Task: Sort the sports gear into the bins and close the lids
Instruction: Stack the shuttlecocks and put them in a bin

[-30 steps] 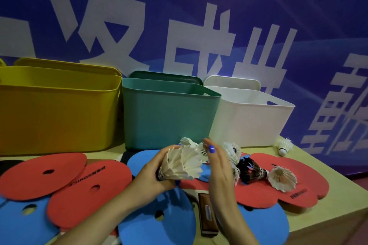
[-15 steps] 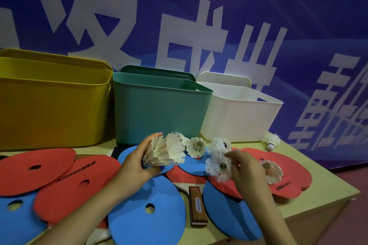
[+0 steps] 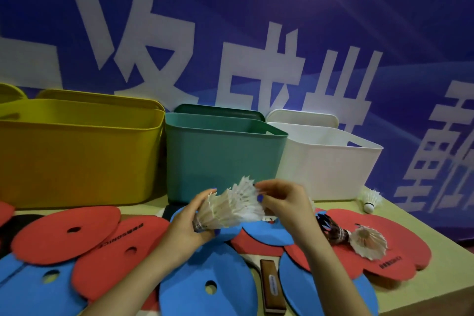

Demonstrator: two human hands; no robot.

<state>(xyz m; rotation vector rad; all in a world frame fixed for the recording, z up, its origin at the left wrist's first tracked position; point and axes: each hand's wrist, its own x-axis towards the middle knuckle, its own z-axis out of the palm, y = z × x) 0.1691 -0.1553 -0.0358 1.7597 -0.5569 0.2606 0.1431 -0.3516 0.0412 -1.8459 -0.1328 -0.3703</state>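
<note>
Left hand (image 3: 191, 223) grips a nested stack of white shuttlecocks (image 3: 230, 206) by the cork end — right hand (image 3: 282, 200) pinches its feathered rim, both in front of the green bin (image 3: 223, 159). Yellow bin (image 3: 77, 151) and white bin (image 3: 325, 161) flank it, all lidless. One stray shuttlecock (image 3: 370, 200) lies near the bench (image 3: 436, 233) far edge — flat discs crowd the front.

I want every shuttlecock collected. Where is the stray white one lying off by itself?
In the head view it lies far right on the table: the lone shuttlecock, just right of the white bin, by the blue banner.
</note>
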